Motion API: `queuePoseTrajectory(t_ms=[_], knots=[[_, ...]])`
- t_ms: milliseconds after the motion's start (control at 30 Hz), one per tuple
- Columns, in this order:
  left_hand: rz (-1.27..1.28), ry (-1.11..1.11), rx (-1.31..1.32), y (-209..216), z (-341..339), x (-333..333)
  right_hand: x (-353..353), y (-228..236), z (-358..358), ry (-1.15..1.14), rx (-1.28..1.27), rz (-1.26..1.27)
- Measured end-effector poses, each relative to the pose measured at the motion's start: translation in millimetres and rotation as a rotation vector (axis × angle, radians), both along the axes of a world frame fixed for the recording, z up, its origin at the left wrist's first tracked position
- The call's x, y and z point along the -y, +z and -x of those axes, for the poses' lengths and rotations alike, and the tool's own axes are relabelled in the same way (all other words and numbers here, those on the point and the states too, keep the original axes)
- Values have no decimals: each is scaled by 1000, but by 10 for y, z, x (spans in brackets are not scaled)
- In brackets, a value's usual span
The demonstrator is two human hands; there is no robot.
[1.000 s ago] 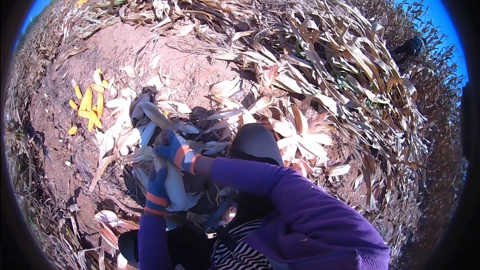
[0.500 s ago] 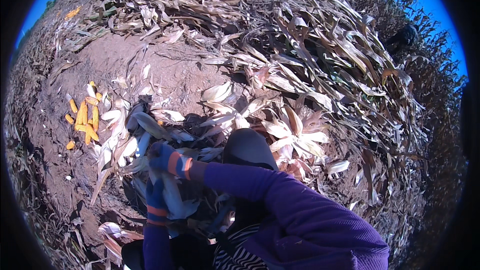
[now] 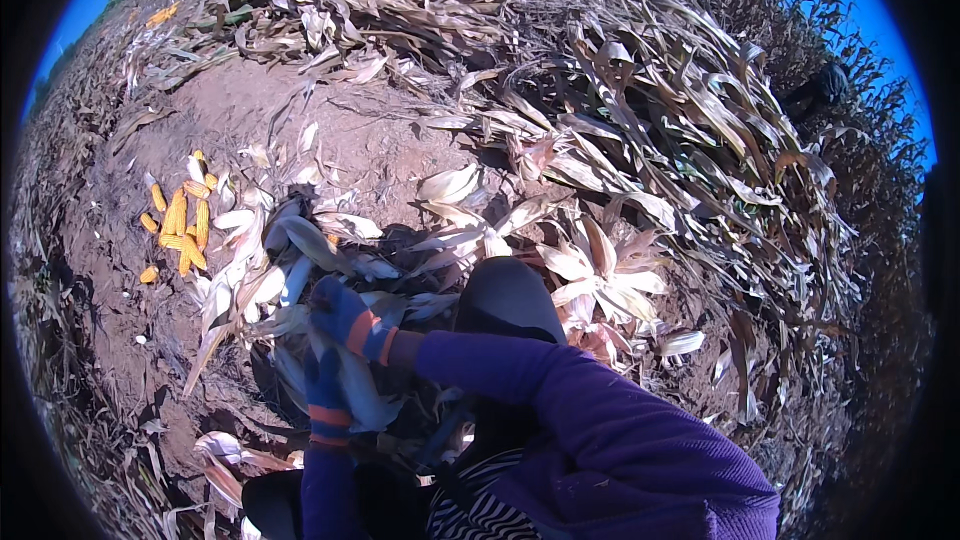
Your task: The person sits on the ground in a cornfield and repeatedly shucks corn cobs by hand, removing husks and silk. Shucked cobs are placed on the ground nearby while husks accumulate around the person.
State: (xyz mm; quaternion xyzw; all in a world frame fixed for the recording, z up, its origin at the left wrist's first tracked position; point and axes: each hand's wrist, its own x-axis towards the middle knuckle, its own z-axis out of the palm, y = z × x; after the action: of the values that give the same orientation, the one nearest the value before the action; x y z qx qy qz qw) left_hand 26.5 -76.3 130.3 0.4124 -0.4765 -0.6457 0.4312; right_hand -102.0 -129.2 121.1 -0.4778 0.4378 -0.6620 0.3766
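A husked corn ear (image 3: 350, 380) was gripped by both gloved hands, right hand (image 3: 345, 318) above left hand (image 3: 325, 390), at lower left. The brittle husk could have torn unevenly, or the ear might have slipped, since the grip was taken through thick gloves.

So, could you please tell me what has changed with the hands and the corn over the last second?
Little has changed. The right hand has shifted slightly along the top of the husked corn ear, while the left hand keeps gripping its lower part. The view itself has tilted a bit. The pile of yellow cobs on the soil and the dry husks around the hands lie as before.
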Motion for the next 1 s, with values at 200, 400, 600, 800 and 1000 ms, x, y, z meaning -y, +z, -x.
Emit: queuePoseTrajectory(t_ms=[200, 400, 600, 800, 1000], knots=[[-27, 21, -47, -106, -16, -14, -99, 151, -53, -49, 23, 59], [-32, 46, -124, -224, -1, -3, -121, 197, -124, -78, 85, 53], [-13, 14, -103, -288, -15, 19, -98, 103, -74, -130, -81, 65], [38, 8, -65, -345, -46, 21, -86, 99, -110, -107, -41, 18], [-62, 21, -154, -392, -42, 3, 11, -94, -119, -14, -29, 23]])
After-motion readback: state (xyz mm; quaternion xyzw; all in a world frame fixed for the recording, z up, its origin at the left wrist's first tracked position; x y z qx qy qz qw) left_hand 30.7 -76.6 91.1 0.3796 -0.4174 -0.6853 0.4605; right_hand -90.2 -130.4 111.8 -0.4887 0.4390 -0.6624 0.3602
